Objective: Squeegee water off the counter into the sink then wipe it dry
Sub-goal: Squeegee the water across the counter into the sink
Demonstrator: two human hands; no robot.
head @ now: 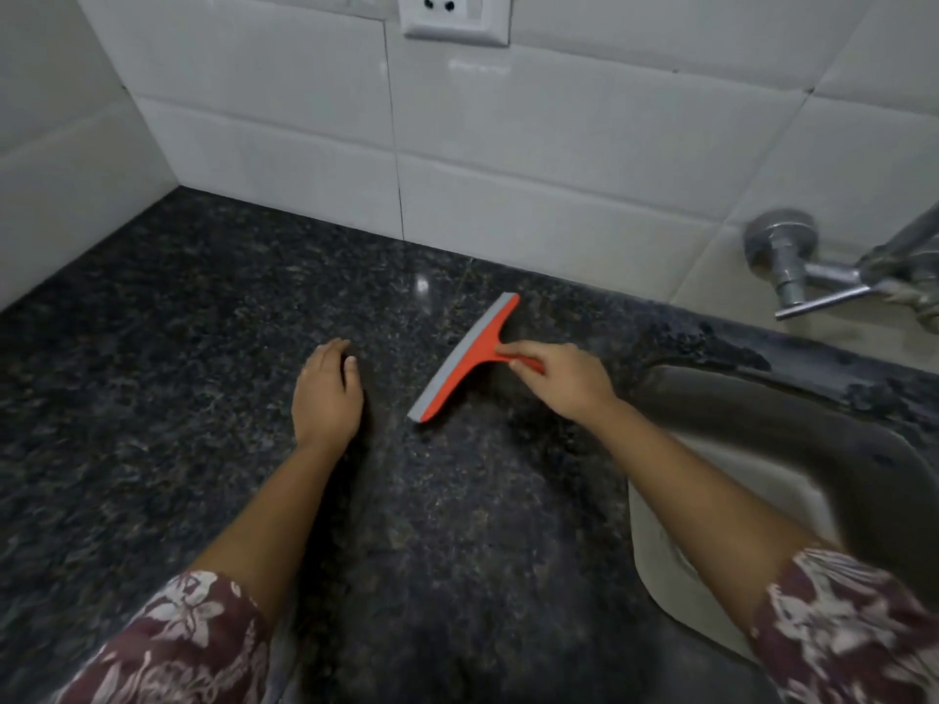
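Observation:
An orange squeegee (470, 355) with a grey rubber blade lies on the dark speckled granite counter (203, 348), its blade running diagonally and facing left. My right hand (564, 376) grips its short handle from the right side. My left hand (327, 393) rests palm down on the counter to the left of the blade, fingers relaxed, holding nothing. The steel sink (762, 464) is sunk into the counter at the right, partly under my right forearm. No water or cloth is plainly visible.
White tiled walls (508, 144) close the counter at the back and left. A wall socket (452, 15) sits high on the back wall. A chrome tap (813, 276) sticks out of the wall above the sink.

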